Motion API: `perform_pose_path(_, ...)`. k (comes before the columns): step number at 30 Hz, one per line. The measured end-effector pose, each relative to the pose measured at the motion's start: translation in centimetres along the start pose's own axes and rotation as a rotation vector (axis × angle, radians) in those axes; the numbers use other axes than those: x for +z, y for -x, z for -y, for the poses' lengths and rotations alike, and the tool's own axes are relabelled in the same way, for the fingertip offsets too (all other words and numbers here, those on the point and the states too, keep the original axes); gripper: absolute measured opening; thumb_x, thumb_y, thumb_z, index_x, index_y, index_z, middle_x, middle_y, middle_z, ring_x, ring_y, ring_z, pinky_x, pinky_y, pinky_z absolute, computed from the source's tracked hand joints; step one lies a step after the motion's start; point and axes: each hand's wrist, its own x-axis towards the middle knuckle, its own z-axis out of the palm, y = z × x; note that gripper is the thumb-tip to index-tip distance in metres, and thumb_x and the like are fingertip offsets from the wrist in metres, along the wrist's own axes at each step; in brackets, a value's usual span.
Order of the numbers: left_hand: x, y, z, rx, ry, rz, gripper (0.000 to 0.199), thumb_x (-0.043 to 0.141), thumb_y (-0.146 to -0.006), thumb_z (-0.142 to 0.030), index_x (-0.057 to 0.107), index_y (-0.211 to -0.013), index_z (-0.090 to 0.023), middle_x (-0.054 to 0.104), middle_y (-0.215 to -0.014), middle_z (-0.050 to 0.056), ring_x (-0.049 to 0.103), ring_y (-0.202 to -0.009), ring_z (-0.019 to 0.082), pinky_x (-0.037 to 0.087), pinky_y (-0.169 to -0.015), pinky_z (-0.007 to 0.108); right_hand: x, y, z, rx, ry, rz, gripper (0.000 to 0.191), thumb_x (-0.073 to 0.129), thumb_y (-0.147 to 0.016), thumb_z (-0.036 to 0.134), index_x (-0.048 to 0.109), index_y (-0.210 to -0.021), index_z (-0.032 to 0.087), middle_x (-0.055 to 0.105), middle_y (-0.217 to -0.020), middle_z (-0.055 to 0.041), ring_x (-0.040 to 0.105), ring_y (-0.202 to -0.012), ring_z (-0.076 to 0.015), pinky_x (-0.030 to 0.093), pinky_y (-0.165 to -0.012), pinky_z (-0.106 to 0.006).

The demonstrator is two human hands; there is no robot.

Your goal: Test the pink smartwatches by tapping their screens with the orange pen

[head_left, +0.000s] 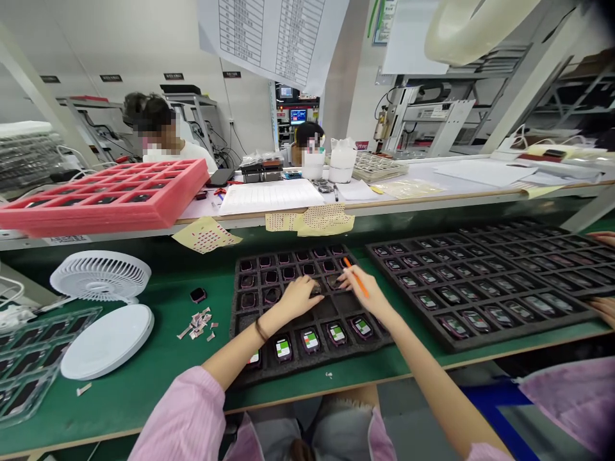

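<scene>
A black foam tray [307, 363] lies in front of me on the green table, its cells holding several watch-like devices; those in the near row [310, 340] show green and white faces. Over the tray's middle is my left hand [298, 296], its fingers bent down around a device in a cell. My right hand [364, 289] grips an orange stick-like tool [355, 276] above the right side of the tray, fingertips near another device [333, 281]. Some cells between the hands and the near row hold nothing.
More black foam trays [444, 339] with devices stand to the right, beside another person's hand [604, 307]. Left are a white fan [108, 339], small scraps [198, 324], a lone device [198, 294] and clear trays [33, 365]. A red foam tray [177, 198] sits on the shelf.
</scene>
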Motion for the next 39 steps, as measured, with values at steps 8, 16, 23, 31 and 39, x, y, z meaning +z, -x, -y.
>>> perform_pose_path(8,-7.2,13.2,1.0,-0.377,-0.168,0.235,0.011,0.066,-0.074,-0.022,0.06,-0.084,-0.02,0.067,-0.091,0.004,0.065,-0.085,0.023,0.047,-0.07,0.029,9.2,6.8,6.9,-0.212,0.127,0.436,0.013,0.048,-0.091,0.022,0.048,-0.078,0.022,0.059,-0.07,-0.0014,0.056,-0.059,-0.0164,0.044,-0.057,-0.027)
perform_pose_path(16,-8.2,18.0,1.2,-0.479,-0.145,0.262,0.031,0.063,-0.074,-0.018,0.056,-0.104,-0.021,0.057,-0.116,0.006,0.057,-0.107,0.025,0.048,-0.087,0.036,11.5,6.9,7.4,-0.106,0.371,0.503,0.009,0.046,-0.091,0.017,0.053,-0.085,0.018,0.061,-0.078,-0.0082,0.06,-0.073,-0.0221,0.049,-0.065,-0.033)
perform_pose_path(23,-7.8,17.7,2.2,-0.411,-0.087,0.307,0.042,0.066,-0.068,-0.015,0.059,-0.109,-0.02,0.052,-0.129,0.009,0.052,-0.115,0.028,0.045,-0.096,0.041,11.2,7.0,8.1,-0.043,0.217,0.588,0.013,0.043,-0.094,0.02,0.056,-0.096,0.016,0.065,-0.09,-0.011,0.06,-0.092,-0.024,0.049,-0.08,-0.036)
perform_pose_path(31,-7.2,17.5,3.5,-0.353,0.049,0.273,0.043,0.063,-0.062,-0.011,0.06,-0.104,-0.019,0.048,-0.136,0.01,0.049,-0.12,0.029,0.041,-0.102,0.043,12.5,7.4,8.2,0.021,0.225,0.649,0.027,0.033,-0.099,0.026,0.055,-0.111,0.016,0.07,-0.097,-0.0108,0.067,-0.088,-0.0227,0.045,-0.076,-0.031)
perform_pose_path(39,-7.3,18.0,3.9,-0.344,0.271,0.153,0.041,0.062,-0.058,-0.01,0.057,-0.097,-0.019,0.059,-0.114,0.008,0.055,-0.102,0.024,0.047,-0.089,0.038,13.4,7.3,7.0,0.003,0.189,0.615,0.027,0.035,-0.097,0.024,0.06,-0.105,0.019,0.072,-0.085,-0.007,0.069,-0.078,-0.0223,0.044,-0.068,-0.03)
